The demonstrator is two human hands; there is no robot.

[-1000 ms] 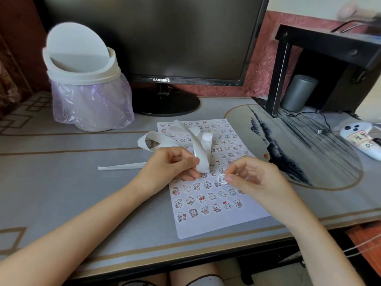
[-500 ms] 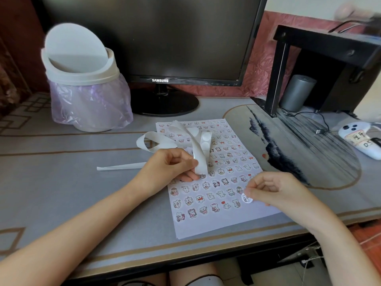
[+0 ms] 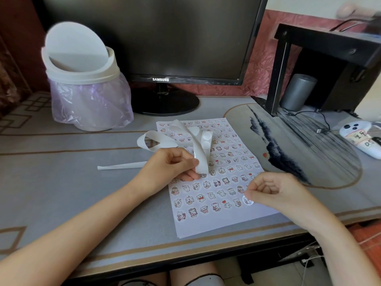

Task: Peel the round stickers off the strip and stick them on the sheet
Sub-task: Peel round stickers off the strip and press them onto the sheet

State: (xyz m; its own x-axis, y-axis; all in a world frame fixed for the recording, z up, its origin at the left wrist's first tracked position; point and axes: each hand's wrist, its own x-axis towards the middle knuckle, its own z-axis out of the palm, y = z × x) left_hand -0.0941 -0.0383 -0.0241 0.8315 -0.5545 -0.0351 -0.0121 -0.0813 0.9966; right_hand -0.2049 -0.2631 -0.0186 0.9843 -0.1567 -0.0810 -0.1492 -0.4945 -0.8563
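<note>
Leaving the strip (image 3: 201,159) pinched in our left hand (image 3: 169,166), our right hand (image 3: 274,190) has carried its pinched round sticker (image 3: 248,201) to the sheet (image 3: 206,226), lower right: pressing down comes next.

1. The strip (image 3: 198,153) is smooth white backing paper with a light sheen; the stickers (image 3: 206,135) on it are matt white discs.
2. The sticker (image 3: 248,201) off the strip looks thin and white.
3. The sheet (image 3: 208,223) is matt white printed paper.
4. The desk (image 3: 61,193) has a smooth grey cover with a faint sheen.
5. The bin (image 3: 82,73) is matt white plastic; its bag (image 3: 90,104) is thin, crinkled, translucent purple film.
6. The monitor (image 3: 165,38) is black plastic with a glossy bezel.
7. The remote (image 3: 358,137) is shiny white plastic.
</note>
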